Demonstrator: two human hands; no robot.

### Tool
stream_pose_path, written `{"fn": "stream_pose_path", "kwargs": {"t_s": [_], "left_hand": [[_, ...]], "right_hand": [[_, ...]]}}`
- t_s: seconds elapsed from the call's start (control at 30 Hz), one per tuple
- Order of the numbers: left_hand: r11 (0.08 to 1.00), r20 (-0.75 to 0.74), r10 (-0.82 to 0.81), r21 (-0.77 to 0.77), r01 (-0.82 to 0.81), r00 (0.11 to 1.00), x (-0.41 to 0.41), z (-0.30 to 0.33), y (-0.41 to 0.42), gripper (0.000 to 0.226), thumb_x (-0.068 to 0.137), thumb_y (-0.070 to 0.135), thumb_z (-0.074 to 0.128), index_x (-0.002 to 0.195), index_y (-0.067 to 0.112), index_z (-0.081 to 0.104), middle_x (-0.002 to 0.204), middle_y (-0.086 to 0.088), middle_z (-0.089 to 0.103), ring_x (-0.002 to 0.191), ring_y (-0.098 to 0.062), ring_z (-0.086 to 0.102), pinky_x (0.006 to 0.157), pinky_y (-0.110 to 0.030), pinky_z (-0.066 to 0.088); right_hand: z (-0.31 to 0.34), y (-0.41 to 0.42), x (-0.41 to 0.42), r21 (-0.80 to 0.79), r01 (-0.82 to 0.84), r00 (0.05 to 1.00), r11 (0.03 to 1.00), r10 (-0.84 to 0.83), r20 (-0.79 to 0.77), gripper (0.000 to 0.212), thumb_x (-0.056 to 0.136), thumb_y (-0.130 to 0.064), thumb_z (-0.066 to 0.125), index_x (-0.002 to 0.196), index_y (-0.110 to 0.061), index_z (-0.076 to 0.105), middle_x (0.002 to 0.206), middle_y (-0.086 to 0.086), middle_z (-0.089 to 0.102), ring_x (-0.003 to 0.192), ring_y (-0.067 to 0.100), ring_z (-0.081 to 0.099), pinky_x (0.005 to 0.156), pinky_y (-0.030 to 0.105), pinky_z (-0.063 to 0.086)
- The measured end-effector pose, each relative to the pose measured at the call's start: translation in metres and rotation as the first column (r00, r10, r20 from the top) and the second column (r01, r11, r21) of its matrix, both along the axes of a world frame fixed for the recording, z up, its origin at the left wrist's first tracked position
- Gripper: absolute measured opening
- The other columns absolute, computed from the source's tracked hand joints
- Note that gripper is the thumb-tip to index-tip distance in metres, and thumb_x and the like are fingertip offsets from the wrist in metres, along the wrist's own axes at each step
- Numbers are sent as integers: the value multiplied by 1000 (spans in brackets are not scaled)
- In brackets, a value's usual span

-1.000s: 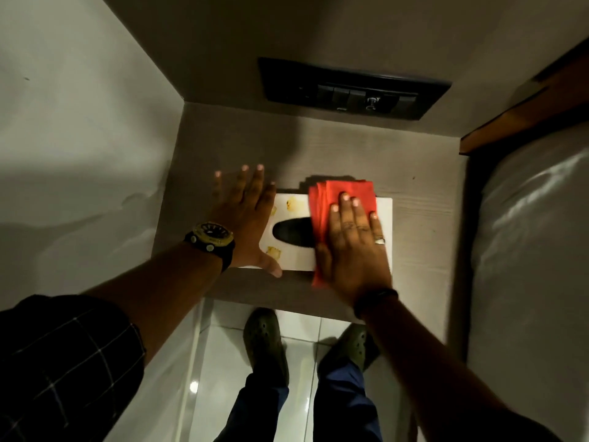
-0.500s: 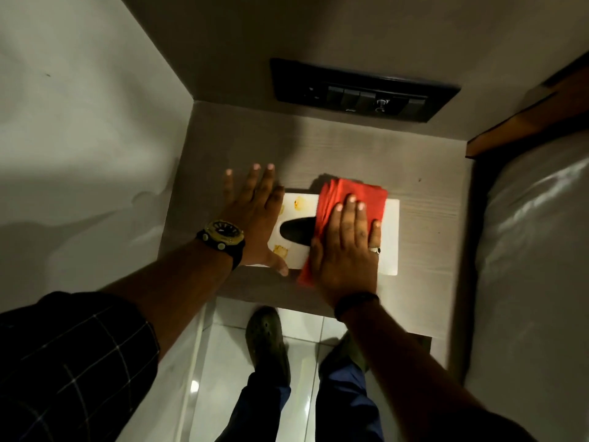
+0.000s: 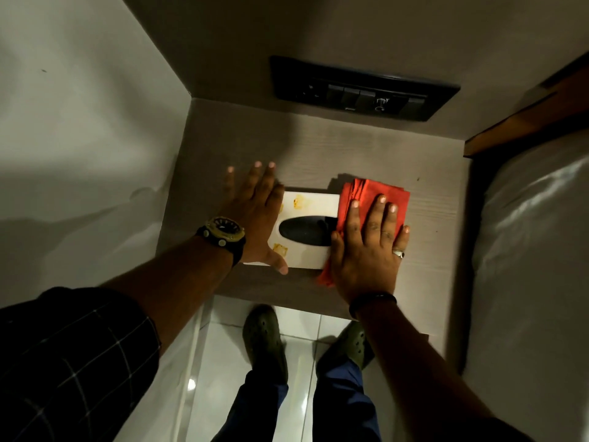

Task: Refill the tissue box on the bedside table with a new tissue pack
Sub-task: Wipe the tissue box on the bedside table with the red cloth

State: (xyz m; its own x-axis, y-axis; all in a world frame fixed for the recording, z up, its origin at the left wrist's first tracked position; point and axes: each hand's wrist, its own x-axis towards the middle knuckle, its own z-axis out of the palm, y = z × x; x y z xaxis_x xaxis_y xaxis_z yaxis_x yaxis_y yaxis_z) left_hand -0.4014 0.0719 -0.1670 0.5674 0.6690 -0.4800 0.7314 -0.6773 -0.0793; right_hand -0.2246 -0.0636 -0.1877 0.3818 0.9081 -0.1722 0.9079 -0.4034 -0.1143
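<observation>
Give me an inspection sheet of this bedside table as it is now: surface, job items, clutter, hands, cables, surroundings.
Surface: grey wood-grain bedside table, dimly lit.
Job's things: white flat tissue box with dark oval slot, yellow stains on its lid; no new tissue pack seen.
Clutter: folded red cloth over the box's right end.
Hands: left hand flat on the box's left end; right hand flat on the cloth.
Cables: nothing seen.
Surroundings: black switch panel on the wall, bed at right, tiled floor.

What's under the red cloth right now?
The red cloth lies over the right end of the white tissue box, pressed flat by the right hand. That end of the box and the slot's right tip are covered.
</observation>
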Motion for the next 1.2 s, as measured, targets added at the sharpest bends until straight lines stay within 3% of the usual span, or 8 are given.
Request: {"fn": "stream_pose_path", "kwargs": {"t_s": [0.17,0.5,0.67,0.83,0.93,1.03,1.1,1.2], "left_hand": [[1000,-4,3,-2,-3,1000,1,1,-2,155,33,98,49,148,14,-12,156,-15,-24,143,-38,-22,107,-66,-14],[999,-18,-51,16,52,999,0,1,3,153,32,101,39,149,13,-6,158,-11,-18,137,-27,-28,103,-64,-19],[994,-63,-100,41,103,993,6,5,11,155,26,102,33,149,10,11,160,-13,-1,147,-28,-9,104,-60,-27],[993,-162,-109,32,115,981,0,16,22,153,27,104,28,147,9,20,160,-14,8,147,-30,-2,103,-60,-28],[995,-170,-96,21,101,981,2,19,21,153,26,104,31,147,10,19,160,-13,8,147,-29,-5,104,-61,-26],[997,-135,-78,12,80,988,1,18,20,153,30,103,34,150,12,9,161,-12,-1,147,-29,-10,105,-62,-22],[997,-117,-71,8,73,991,-2,17,20,154,31,103,33,149,13,-8,159,-11,-15,145,-29,-19,106,-61,-22],[999,-39,-37,-24,36,999,-1,23,18,155,31,104,30,145,14,-25,156,-13,-26,143,-30,-25,112,-59,-16]], "right_hand": [[1,-1,4,12,-18,1000,1000,18,18,68,96,-53,26,151,-13,27,157,23,20,146,41,14,114,60,6],[5,1,3,-9,-131,991,991,131,-5,61,99,-49,21,153,-20,18,160,17,15,147,38,9,115,59,1],[5,9,-10,-23,-83,996,996,82,-47,66,99,-52,20,153,-15,12,160,18,11,148,37,6,116,57,-4],[7,20,-26,55,-57,982,997,66,-179,69,98,-51,23,153,-10,17,160,17,15,148,36,10,117,54,-4],[9,25,-31,65,-68,962,996,83,-261,69,99,-48,29,153,-10,8,161,15,8,149,32,2,117,50,-10],[15,28,-30,108,-89,905,990,126,-407,68,100,-43,31,153,-12,2,162,12,2,149,29,-4,119,49,-10],[18,24,-15,222,6,846,975,113,-520,65,100,-38,33,153,-12,6,161,12,3,149,27,-2,121,49,-2],[16,13,22,290,184,884,939,-29,-467,62,100,-38,26,153,-10,11,161,12,6,148,26,-1,121,46,5]]}}
